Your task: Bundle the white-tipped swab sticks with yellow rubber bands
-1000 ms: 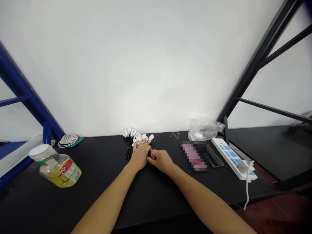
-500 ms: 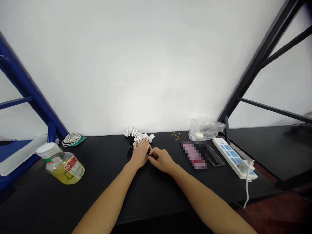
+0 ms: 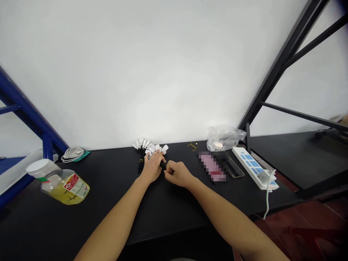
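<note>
A bundle of thin black sticks (image 3: pixel 162 165) with white flat ends lies on the black table, and my left hand (image 3: pixel 152 167) is closed around it. Its white ends (image 3: pixel 164 148) fan out beyond my fingers. My right hand (image 3: pixel 177 174) is curled into a fist beside the black end of this bundle; what its fingers pinch is too small and hidden to make out. Just left of my left hand lies a second, similar bundle (image 3: pixel 140 165), held by a yellow rubber band (image 3: pixel 141 160).
On the left stand a jar of yellow contents (image 3: pixel 67 188) and a coiled white cable (image 3: pixel 73 154). Yellow rubber bands (image 3: pixel 192 146), a clear plastic bag (image 3: pixel 225 137), a phone (image 3: pixel 236 167), a blurred pink item (image 3: pixel 212 166) and a power strip (image 3: pixel 254 167) lie to the right.
My right hand has drawn slightly away from my left and closed tighter, uncovering more of the bundle's black end. The whole view has shifted a little.
</note>
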`<state>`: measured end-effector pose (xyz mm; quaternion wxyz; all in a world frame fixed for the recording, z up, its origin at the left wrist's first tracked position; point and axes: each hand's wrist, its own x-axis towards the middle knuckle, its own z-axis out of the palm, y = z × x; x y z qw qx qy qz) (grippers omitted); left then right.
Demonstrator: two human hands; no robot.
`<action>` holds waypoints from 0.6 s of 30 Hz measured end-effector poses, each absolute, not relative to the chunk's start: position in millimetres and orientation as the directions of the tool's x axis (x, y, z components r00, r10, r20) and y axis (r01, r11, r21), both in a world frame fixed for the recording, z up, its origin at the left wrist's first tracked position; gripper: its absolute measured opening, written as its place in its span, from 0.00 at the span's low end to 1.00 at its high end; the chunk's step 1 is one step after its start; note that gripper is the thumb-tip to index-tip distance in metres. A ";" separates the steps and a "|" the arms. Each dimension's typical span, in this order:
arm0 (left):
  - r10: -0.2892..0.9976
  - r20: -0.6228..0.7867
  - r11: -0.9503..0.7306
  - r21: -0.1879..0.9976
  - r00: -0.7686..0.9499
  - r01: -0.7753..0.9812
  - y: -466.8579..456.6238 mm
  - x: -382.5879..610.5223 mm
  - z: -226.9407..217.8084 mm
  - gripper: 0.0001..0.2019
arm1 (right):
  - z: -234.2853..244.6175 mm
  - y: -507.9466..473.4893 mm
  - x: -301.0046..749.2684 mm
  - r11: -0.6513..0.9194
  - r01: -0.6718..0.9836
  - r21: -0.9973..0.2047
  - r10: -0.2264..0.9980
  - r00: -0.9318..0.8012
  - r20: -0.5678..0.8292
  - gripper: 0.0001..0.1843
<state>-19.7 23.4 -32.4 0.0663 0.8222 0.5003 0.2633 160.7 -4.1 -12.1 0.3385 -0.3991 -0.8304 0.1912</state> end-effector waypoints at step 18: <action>0.854 0.402 -0.497 0.438 0.331 0.750 25.5 -19.8 -33.8 0.11 | -0.9 -2.8 176.6 0.704 0.453 -0.547 0.708 -0.510 0.489 0.12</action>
